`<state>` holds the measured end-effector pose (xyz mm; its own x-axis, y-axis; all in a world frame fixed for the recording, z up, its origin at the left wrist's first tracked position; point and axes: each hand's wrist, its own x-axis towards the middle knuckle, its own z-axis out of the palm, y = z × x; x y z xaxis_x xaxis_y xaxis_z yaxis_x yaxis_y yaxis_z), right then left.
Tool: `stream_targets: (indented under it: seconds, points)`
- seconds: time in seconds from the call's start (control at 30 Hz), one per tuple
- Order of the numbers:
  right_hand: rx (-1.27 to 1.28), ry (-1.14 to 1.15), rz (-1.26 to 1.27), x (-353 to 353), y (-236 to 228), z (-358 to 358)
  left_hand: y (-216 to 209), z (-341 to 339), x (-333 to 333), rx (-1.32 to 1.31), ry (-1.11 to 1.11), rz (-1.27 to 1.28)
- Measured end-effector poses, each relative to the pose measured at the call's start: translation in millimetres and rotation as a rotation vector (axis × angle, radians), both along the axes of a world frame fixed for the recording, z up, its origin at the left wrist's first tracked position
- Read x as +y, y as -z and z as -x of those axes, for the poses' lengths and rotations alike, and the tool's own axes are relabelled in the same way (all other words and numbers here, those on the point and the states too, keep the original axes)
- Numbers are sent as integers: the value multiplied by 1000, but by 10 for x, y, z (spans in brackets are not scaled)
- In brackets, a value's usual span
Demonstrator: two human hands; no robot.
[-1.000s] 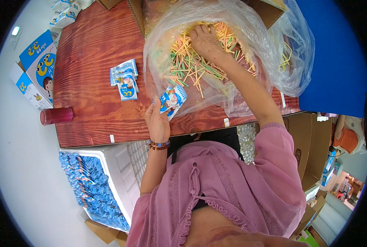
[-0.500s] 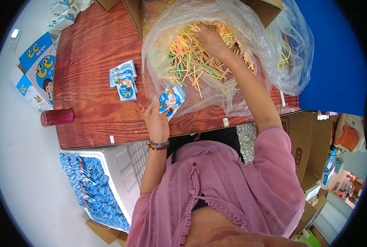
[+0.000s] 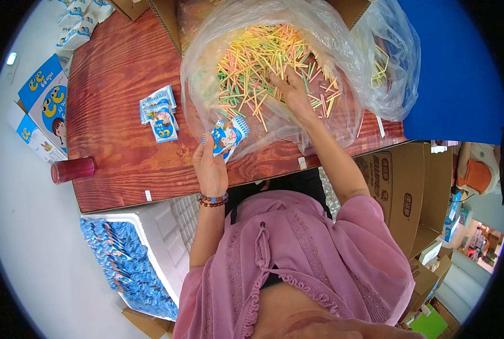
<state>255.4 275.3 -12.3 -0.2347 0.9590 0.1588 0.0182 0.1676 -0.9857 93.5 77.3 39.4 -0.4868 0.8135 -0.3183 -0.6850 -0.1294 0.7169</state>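
surface: red-brown wooden table (image 3: 116,135) in front of me | on it: big clear plastic bag (image 3: 207,73) of coloured sticks (image 3: 252,68) | small pile of blue-white packets (image 3: 160,112) | dark red cup (image 3: 72,169) lying near the left edge

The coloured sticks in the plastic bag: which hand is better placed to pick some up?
Right. The right hand is already inside the clear plastic bag, on the coloured sticks. The left hand holds a small blue packet at the table edge.
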Motion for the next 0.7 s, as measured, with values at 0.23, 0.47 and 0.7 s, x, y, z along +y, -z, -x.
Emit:
stream_targets:
  seconds: [0.23,0.47,0.7]
  points:
    - [-129,-124,-14,-255,-241,18,-2,-8,0,-11,-18,5]
    - [-276,-76,-167,-229,-249,-7,32,-3,-6,-2,1,15]
    - [-191,-105,-99,-304,-289,-65,60,8,-18,-7,-5,0]
